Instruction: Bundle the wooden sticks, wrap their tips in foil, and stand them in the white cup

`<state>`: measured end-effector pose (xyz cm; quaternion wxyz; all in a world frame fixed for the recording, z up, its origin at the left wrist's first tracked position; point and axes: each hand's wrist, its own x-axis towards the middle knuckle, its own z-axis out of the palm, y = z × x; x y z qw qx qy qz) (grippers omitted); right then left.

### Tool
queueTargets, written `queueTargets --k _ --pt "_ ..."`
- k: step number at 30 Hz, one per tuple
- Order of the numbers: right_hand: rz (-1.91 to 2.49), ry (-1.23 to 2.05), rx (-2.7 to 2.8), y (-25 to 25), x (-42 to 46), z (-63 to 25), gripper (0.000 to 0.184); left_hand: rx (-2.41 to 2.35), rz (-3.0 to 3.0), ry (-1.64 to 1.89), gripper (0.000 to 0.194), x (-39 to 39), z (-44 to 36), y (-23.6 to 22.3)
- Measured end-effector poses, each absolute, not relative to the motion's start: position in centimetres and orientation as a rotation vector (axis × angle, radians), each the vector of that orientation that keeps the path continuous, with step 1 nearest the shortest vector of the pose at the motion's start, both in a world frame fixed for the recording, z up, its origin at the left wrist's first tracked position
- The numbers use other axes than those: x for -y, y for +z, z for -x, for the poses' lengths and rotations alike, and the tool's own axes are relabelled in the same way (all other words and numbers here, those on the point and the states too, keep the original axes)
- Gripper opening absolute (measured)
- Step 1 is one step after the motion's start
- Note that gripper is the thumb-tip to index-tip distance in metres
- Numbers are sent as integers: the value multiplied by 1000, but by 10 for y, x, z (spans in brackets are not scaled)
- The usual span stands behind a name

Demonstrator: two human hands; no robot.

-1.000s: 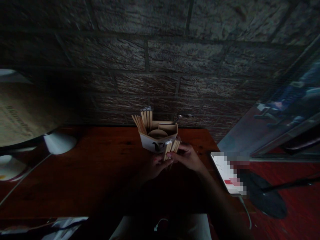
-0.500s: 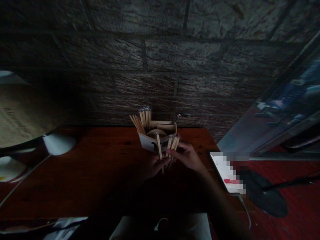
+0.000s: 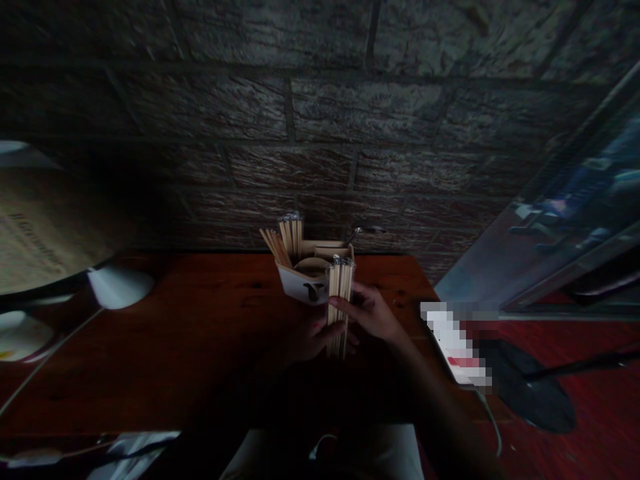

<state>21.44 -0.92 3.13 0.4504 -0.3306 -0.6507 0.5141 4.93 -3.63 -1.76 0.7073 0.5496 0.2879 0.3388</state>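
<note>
A bundle of pale wooden chopsticks stands upright between my hands, with what looks like clear wrapping at the tops. My left hand is closed around its lower part, thumb across the front. Higher up, my right hand grips the same bundle from the right. Just behind it sits a white box with a dark mark on its front and compartments inside. More chopsticks lean in the box's left side, some of them wrapped. A dark spoon-like handle sticks out at its back right.
The wooden table meets a stone-block wall behind. At the left are a large tan round object, a white cone-shaped piece and a cup. A white tablet-like device with a cable lies at the right edge.
The chopsticks were spread in separate groups between my hands; now they are together in one upright bundle. My right hand has shifted slightly down. The box has stayed in place.
</note>
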Motion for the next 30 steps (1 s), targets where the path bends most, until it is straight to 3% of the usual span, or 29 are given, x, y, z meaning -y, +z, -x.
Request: queueTargets --k 4,10,20,30 --pt "801 1322 1599 34 9 -216 21 -592 -1071 714 37 38 -49 -16" --pt "823 1247 1482 34 5 -216 18 -590 -933 843 49 32 -50 -18" --pt "746 1037 1734 34 7 -219 19 -883 -1280 924 48 26 -43 -9" --pt "666 1188 1814 35 5 -227 21 -828 -1590 883 33 23 -38 -19"
